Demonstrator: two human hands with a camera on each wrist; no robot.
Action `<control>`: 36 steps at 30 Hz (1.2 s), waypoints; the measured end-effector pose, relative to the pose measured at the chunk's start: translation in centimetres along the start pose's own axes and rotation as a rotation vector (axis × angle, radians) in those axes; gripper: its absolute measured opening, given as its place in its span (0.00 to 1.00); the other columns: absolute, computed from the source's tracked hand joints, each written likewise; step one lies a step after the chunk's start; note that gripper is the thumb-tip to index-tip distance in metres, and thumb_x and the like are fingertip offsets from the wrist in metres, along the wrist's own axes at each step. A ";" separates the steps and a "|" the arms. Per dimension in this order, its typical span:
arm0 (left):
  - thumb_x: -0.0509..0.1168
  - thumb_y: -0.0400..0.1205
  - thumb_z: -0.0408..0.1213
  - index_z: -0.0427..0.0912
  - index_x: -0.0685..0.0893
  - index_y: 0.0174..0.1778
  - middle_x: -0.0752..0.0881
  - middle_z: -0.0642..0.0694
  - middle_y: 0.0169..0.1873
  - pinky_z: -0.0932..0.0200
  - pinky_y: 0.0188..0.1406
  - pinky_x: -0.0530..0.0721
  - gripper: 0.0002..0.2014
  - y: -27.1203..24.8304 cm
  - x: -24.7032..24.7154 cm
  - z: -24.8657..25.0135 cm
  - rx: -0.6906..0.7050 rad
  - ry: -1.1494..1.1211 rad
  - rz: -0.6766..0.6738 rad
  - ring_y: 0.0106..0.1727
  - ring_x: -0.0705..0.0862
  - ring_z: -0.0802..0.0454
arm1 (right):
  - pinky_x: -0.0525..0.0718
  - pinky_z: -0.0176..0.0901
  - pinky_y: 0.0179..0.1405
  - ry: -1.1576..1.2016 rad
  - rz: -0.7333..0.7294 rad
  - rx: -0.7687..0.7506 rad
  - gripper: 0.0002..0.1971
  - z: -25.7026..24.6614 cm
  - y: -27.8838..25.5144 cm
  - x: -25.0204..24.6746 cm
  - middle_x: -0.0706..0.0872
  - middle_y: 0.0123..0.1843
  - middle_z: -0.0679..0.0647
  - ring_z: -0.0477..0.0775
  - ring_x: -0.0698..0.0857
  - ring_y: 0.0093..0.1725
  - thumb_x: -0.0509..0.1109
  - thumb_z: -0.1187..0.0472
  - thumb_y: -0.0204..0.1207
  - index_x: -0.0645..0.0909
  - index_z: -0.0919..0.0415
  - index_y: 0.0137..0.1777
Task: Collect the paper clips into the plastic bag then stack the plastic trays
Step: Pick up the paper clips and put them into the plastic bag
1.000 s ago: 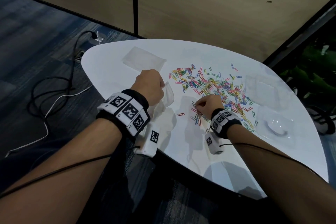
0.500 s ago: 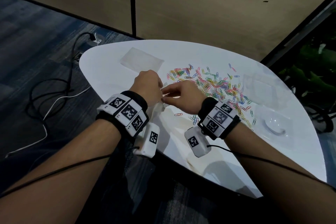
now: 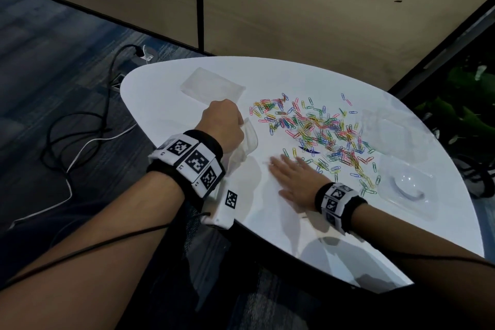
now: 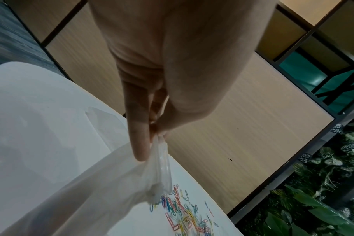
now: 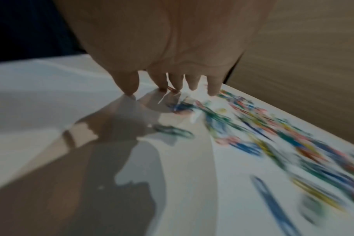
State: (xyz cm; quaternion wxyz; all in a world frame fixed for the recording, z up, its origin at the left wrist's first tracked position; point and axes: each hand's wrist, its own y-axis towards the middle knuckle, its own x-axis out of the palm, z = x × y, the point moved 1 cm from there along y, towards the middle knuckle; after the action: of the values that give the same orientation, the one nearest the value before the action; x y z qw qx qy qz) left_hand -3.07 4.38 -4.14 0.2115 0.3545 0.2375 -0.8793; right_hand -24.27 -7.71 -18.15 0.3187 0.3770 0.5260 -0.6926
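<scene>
1. Clips [image 3: 316,131] lie scattered in a band across the middle of the white counter [image 3: 166,104]; a frosted tray [image 3: 211,87] sits at the far left, and two clear trays [image 3: 385,128] [image 3: 407,190] sit to the right, near the edge.
2. Cables [image 3: 80,128] trail over the floor left of the counter.
3. Left hand [image 3: 222,123] pinches the bag [image 3: 245,142] by its rim, just left of the clips; the bag hangs down and its mouth faces them.
4. Right hand [image 3: 297,179] lies flat, fingers spread, at the near edge of the clips, fingertips [image 5: 129,89] on the counter.
</scene>
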 end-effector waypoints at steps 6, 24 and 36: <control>0.59 0.81 0.24 0.37 0.90 0.59 0.91 0.36 0.54 0.48 0.62 0.88 0.17 0.1 0.7 0.3 -0.014 0.011 -0.011 0.54 0.91 0.36 | 0.56 0.69 0.82 0.080 -0.003 0.247 0.32 5.3 -0.6 0.6 0.38 0.88 0.56 0.67 0.43 0.86 0.49 0.42 0.86 0.45 0.49 0.86; 0.59 0.82 0.25 0.38 0.89 0.62 0.91 0.34 0.55 0.48 0.65 0.87 0.17 0.2 1.5 0.8 -0.006 0.022 -0.023 0.56 0.90 0.38 | 0.86 0.48 0.53 0.346 0.146 0.425 0.12 6.3 -0.6 0.7 0.89 0.52 0.59 0.59 0.87 0.50 0.63 0.66 0.80 0.89 0.64 0.53; 0.62 0.82 0.24 0.36 0.88 0.63 0.90 0.33 0.57 0.47 0.62 0.89 0.17 0.4 2.0 1.1 -0.011 0.005 -0.046 0.56 0.91 0.36 | 0.90 0.51 0.54 1.441 0.708 0.496 0.07 4.2 -1.3 -10.6 0.93 0.42 0.57 0.55 0.93 0.42 0.80 0.68 0.70 0.91 0.62 0.47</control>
State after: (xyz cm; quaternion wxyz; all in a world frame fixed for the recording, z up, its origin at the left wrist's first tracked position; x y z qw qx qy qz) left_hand -4.74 2.98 -4.97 0.1927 0.3500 0.2507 -0.8818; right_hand -20.77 -11.01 -7.73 0.0112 0.9290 0.2841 -0.2369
